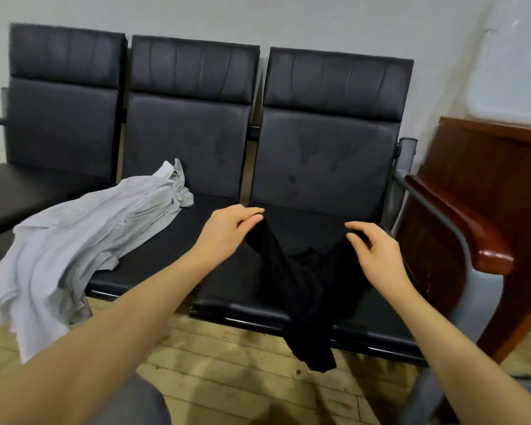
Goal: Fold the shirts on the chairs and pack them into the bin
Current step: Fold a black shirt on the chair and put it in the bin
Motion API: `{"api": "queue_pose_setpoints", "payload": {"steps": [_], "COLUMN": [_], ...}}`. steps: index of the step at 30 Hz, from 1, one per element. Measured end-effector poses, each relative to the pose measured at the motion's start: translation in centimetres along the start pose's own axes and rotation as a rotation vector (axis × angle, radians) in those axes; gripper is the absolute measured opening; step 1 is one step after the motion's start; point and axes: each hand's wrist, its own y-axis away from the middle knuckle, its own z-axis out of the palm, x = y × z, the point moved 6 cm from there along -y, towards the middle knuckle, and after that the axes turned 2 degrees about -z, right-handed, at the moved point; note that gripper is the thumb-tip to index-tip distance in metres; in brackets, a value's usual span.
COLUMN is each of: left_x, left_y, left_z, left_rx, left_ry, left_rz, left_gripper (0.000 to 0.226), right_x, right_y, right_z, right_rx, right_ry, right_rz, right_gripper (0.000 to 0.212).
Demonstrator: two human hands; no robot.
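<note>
- At the far left, the leftmost of three joined black chairs (pixel 62 118) stands against a white wall (pixel 258 16), its seat bare where it shows
- Across the left part of the middle chair's seat (pixel 166 240) a crumpled light grey shirt (pixel 74 246) lies unfolded; its upper end is bunched near the chair back, and its lower end spills over the front edge of the seats and hangs toward the wooden floor (pixel 227 378)
- Reaching in from the lower left, the bare left forearm ends in the left hand (pixel 227 231), which sits over the gap between the middle and right seats; its fingers are curled forward and its fingertips pinch the upper left edge of the black shirt (pixel 304 286)
- That black shirt lies on the seat of the right chair (pixel 328 142), lifted a little at the two top corners, sagging in a loose V between the hands; its lower part drapes over the front edge of the seat and dangles above the floor
- Opposite, the right hand (pixel 377 256) comes in from the lower right, fingers bent, thumb and fingertips closed on the upper right edge of the black shirt
- Just beside the right chair stands a grey metal frame carrying a glossy reddish-brown wooden armrest (pixel 460 222), and behind it a reddish-brown wooden panel (pixel 488 167)
- No bin shows in this view
</note>
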Motion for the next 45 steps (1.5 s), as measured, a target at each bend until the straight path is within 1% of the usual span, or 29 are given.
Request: {"api": "queue_pose_setpoints", "payload": {"steps": [2,6,11,16,18,21,22,24,26,28,31,34,36,37,39,41,43,45], "left_x": [1.4,4.0,7.6,10.3,11.3,12.9,13.1,13.4,13.3,13.1,12.3,11.7,11.2,11.0,10.5,9.7,8.9,8.2], "left_y": [-2.0,-4.8,-8.1,-11.1,-12.1,-13.2,-13.6,-14.6,-15.7,-16.3,-16.7,-16.5,-16.2,-16.1,-15.9,-15.7,-15.2,-14.6], "left_z": [-0.5,-1.4,-3.9,-6.5,-7.2,-7.8,-8.0,-8.3,-8.2,-8.4,-8.8,-8.2,-7.2,-6.7,-5.7,-4.7,-3.7,-2.9], "left_rx": [-0.01,0.015,0.138,0.25,0.263,0.272,0.274,0.269,0.252,0.22,0.27,0.245,0.178,0.136,0.028,-0.081,-0.197,-0.278], "left_ry": [-0.01,-0.086,-0.193,-0.192,-0.206,-0.268,-0.284,-0.302,-0.256,-0.067,0.189,0.334,0.346,0.32,0.192,-0.076,-0.409,-0.635], "left_rz": [0.033,0.131,0.26,0.318,0.35,0.41,0.415,0.384,0.34,0.245,0.121,0.034,-0.025,-0.027,0.031,0.101,0.177,0.247], "left_gripper": [0.025,0.025,0.022,0.023,0.031,0.051,0.052,0.04,0.031,0.031,0.029,0.031,0.033,0.031,0.024,0.02,0.027,0.032], "right_x": [-0.7,-2.6,-5.1,-7.5,-8.4,-9.2,-9.3,-9.4,-9.5,-9.4,-9.0,-7.9,-6.7,-6.3,-5.2,-4.0,-2.4,-0.7], "right_y": [-1.4,-3.9,-6.9,-10.0,-11.1,-12.7,-13.2,-14.0,-14.5,-15.0,-15.2,-15.1,-14.7,-14.4,-14.0,-13.8,-13.5,-12.9], "right_z": [-1.5,-4.0,-7.6,-11.4,-12.7,-14.1,-14.4,-14.8,-15.2,-15.6,-16.2,-16.0,-15.3,-14.8,-14.1,-13.3,-12.5,-11.7], "right_rx": [0.05,0.084,0.174,0.276,0.301,0.329,0.332,0.338,0.339,0.348,0.376,0.376,0.353,0.339,0.306,0.254,0.193,0.142], "right_ry": [0.026,0.092,0.149,0.12,0.095,0.043,0.021,-0.015,-0.007,0.006,-0.001,-0.012,-0.053,-0.075,-0.057,0.018,0.049,0.078], "right_rz": [0.018,0.016,-0.054,-0.079,-0.09,-0.081,-0.072,-0.061,-0.05,-0.033,0.012,0.053,0.106,0.128,0.139,0.147,0.18,0.257], "right_gripper": [0.022,0.018,0.015,0.015,0.014,0.013,0.013,0.013,0.013,0.013,0.016,0.014,0.013,0.014,0.018,0.023,0.024,0.02]}}
